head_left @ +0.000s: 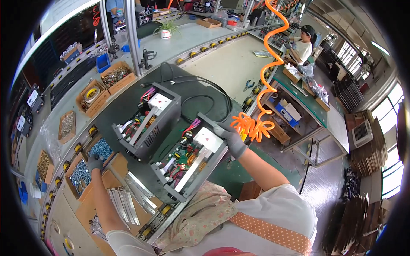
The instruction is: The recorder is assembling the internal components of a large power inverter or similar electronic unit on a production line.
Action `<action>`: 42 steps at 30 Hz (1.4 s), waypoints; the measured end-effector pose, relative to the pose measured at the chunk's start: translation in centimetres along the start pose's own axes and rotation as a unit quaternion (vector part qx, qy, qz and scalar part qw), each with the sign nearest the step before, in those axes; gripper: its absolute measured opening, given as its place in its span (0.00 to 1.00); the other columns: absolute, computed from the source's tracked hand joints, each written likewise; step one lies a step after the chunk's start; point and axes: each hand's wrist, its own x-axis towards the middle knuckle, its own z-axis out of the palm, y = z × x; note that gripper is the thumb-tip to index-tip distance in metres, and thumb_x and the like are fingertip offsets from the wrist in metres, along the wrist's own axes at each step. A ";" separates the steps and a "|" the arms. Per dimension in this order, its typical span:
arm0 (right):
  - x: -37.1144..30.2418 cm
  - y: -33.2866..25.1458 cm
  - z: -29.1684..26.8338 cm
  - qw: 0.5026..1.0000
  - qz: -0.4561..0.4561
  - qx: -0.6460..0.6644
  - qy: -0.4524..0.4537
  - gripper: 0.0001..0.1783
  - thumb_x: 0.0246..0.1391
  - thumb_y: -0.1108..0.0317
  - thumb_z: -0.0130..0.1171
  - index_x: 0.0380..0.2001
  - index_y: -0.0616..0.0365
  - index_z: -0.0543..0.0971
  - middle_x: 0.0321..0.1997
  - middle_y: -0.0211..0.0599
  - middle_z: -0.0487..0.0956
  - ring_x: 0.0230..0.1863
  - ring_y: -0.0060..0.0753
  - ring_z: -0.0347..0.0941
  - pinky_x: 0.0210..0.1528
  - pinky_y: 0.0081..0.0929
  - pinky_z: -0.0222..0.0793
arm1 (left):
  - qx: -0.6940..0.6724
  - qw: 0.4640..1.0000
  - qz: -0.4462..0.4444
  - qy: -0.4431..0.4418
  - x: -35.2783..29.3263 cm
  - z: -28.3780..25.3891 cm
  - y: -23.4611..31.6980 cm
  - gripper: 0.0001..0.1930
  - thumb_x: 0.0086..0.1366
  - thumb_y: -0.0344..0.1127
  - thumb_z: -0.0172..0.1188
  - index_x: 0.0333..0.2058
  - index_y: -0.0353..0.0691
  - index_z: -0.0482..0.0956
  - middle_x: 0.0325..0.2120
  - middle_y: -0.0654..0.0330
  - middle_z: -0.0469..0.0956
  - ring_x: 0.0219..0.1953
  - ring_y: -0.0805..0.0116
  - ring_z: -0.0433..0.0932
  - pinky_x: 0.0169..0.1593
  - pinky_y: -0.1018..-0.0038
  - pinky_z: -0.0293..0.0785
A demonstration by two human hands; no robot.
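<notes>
My left hand [95,163], in a grey glove, is down at the box of blue-silver screws [80,176], beside a second box of bluish screws [101,149]. Its fingers look bent together; what they hold is too small to see. At the far right corner of the nearer open metal case [188,160] is my gloved right hand [232,140]. Its fingers are curled, and a yellow piece shows beside it below the coiled orange hose [252,126]; I cannot make out the grip. Both this case and the second open case [147,119] show circuit boards, wires and a white block.
Flat metal strips [124,205] lie on cardboard near my left forearm. A black cable [205,100] loops behind the cases. Boxes of small metal parts [116,77] line the left side. Pliers [248,85] lie farther back. A person [304,45] works at the far right.
</notes>
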 end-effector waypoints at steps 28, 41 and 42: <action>-4.5 2.5 5.3 0.992 -0.063 -0.093 -0.051 0.31 0.56 0.52 0.60 0.55 0.65 0.73 0.45 0.46 0.81 0.48 0.31 0.76 0.53 0.29 0.68 | -0.180 0.983 -0.005 -0.046 3.5 3.1 -5.9 0.17 0.59 0.33 0.62 0.47 0.36 0.79 0.40 0.55 0.83 0.40 0.64 0.80 0.47 0.70 0.73; -9.5 9.5 -0.8 0.997 0.004 0.077 0.011 0.27 0.68 0.51 0.45 0.47 0.68 0.77 0.44 0.39 0.81 0.45 0.27 0.76 0.50 0.26 0.70 | -0.620 0.771 0.011 -0.146 6.0 -4.2 -19.4 0.15 0.72 0.40 0.47 0.50 0.36 0.72 0.43 0.54 0.75 0.46 0.58 0.74 0.54 0.64 0.71; -10.1 11.8 -2.5 0.998 0.017 0.020 0.062 0.24 0.65 0.53 0.50 0.44 0.67 0.78 0.43 0.39 0.81 0.44 0.27 0.76 0.48 0.25 0.70 | -0.811 0.534 0.028 -0.239 4.8 -2.1 -19.8 0.13 0.73 0.32 0.45 0.50 0.33 0.71 0.40 0.55 0.73 0.42 0.62 0.73 0.51 0.68 0.72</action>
